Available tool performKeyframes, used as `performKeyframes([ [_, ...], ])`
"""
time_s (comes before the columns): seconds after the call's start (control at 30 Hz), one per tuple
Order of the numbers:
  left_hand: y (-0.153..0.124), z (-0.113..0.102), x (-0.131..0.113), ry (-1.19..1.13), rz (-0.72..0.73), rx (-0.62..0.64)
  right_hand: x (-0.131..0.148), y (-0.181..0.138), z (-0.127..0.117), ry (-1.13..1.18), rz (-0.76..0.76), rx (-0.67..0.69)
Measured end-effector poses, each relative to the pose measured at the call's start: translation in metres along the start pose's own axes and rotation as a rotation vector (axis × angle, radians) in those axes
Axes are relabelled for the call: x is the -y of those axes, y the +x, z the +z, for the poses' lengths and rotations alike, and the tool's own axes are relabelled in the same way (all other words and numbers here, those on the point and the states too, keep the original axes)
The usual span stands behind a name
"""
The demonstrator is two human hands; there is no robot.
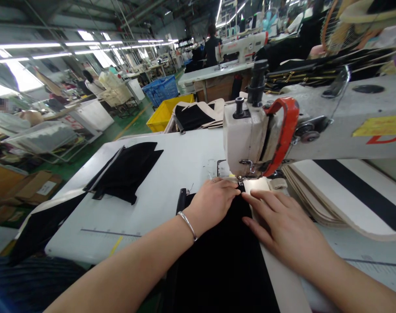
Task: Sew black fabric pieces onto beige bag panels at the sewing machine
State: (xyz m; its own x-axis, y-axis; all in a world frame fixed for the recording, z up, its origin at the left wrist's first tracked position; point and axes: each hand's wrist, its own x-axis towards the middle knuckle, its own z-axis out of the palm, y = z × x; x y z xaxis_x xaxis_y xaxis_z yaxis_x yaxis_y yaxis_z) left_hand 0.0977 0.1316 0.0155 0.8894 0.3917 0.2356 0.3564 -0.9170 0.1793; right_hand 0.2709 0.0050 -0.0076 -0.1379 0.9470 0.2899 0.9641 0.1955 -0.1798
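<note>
A long piece of black fabric (222, 261) with a pale strip (279, 274) along its right side runs up to the sewing machine (245, 139), which has an orange guard. My left hand (214, 200), a silver bangle at its wrist, lies on the fabric's upper end just in front of the presser foot. Its fingers stretch toward the needle area; the thumb is hidden. Fingers apart, my right hand (279, 221) rests across the fabric's right edge and the pale strip. Fingertips of both hands are close to the foot, and the needle itself is not clearly visible.
Folded black pieces (129, 171) lie on the left of the white table (149, 213). Cream panels with a black stripe (354, 191) are stacked on the right, under the machine arm. Behind the table stand a yellow crate (168, 113) and a blue basket (160, 90).
</note>
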Motion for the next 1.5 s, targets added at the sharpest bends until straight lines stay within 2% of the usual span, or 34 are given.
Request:
performKeyframes([
  [0.37, 0.003, 0.001, 0.005, -0.046, -0.001, -0.003, -0.002, 0.001, 0.001, -0.019, -0.001, -0.004],
  [0.5, 0.002, -0.014, 0.002, -0.039, -0.005, 0.081, 0.000, -0.001, -0.001, -0.028, -0.001, -0.017],
  [0.6, -0.026, -0.036, -0.020, -0.019, 0.068, 0.204, 0.011, -0.022, -0.006, -0.022, -0.033, -0.045],
  [0.7, -0.075, -0.047, -0.055, -0.017, 0.225, 0.343, 0.029, -0.057, -0.012, -0.040, -0.129, -0.109],
  [0.8, -0.118, -0.041, -0.084, 0.051, 0.349, 0.309, 0.046, -0.090, -0.020, -0.074, -0.212, -0.156],
  [0.9, -0.136, -0.039, -0.099, 0.064, 0.353, 0.320, 0.057, -0.110, -0.029, -0.063, -0.208, -0.155],
  [1.1, -0.139, -0.049, -0.099, 0.059, 0.355, 0.353, 0.066, -0.128, -0.036, -0.100, -0.219, -0.069],
  [1.33, -0.144, -0.047, -0.099, 0.070, 0.326, 0.382, 0.072, -0.132, -0.033, -0.051, -0.193, -0.188],
  [1.5, -0.143, -0.041, -0.097, 0.049, 0.335, 0.303, 0.062, -0.132, -0.030, -0.070, -0.329, -0.199],
])
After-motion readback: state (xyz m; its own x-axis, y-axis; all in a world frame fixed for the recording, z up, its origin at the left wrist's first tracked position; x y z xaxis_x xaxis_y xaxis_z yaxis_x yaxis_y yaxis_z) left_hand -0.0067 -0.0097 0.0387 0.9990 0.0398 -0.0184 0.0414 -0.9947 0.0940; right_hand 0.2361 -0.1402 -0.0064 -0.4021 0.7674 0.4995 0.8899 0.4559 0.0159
